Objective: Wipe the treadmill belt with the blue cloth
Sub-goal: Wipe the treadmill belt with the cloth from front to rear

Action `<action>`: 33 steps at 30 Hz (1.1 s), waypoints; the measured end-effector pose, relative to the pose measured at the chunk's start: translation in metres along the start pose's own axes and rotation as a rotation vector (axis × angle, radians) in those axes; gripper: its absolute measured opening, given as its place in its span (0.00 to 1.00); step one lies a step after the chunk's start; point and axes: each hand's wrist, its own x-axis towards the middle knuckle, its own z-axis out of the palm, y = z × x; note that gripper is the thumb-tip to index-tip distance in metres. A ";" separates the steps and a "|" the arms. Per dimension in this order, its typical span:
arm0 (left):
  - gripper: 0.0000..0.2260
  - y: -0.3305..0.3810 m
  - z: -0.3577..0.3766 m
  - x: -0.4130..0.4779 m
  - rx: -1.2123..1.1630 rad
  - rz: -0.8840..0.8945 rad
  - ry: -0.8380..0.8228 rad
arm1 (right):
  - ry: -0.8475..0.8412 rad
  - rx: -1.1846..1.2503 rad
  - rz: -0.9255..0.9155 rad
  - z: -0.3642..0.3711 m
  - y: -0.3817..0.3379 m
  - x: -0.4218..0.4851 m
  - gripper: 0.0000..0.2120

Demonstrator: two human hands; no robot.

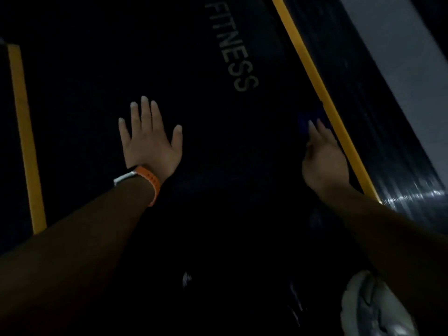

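Note:
The black treadmill belt fills the dim head view, with the word FITNESS printed on it. My left hand lies flat on the belt, fingers spread and straight, an orange-strapped watch on the wrist. My right hand reaches toward the belt's right edge, fingers stretched forward onto a dark blue cloth. The cloth is barely visible in the dark, just ahead of the fingertips and beside the yellow stripe. Whether the right fingers curl round the cloth is not clear.
Yellow stripes run along both belt edges, right and left. Beyond the right stripe lies the ribbed black side rail, then pale floor. A white shoe shows at the bottom right.

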 end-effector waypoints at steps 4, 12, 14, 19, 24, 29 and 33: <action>0.33 0.005 0.013 -0.082 -0.025 0.014 0.028 | 0.018 -0.009 -0.034 0.024 -0.074 -0.042 0.30; 0.33 0.002 0.029 -0.110 0.017 0.032 0.058 | -0.079 -0.109 -0.436 0.021 -0.032 -0.048 0.31; 0.33 0.002 0.029 -0.110 0.029 0.026 0.056 | -0.071 -0.100 -0.247 0.013 -0.007 -0.037 0.28; 0.33 0.001 0.027 -0.109 0.036 0.023 0.052 | -0.018 -0.063 -0.239 0.034 -0.074 -0.089 0.31; 0.33 -0.001 0.025 -0.111 0.014 0.011 0.059 | -0.069 -0.116 -0.566 0.027 -0.031 -0.101 0.30; 0.32 0.001 0.025 -0.112 0.016 0.014 0.057 | -0.033 -0.076 -0.115 0.004 0.033 -0.091 0.26; 0.32 0.002 0.024 -0.108 0.062 0.009 0.019 | -0.051 0.041 -0.331 0.027 -0.021 -0.154 0.27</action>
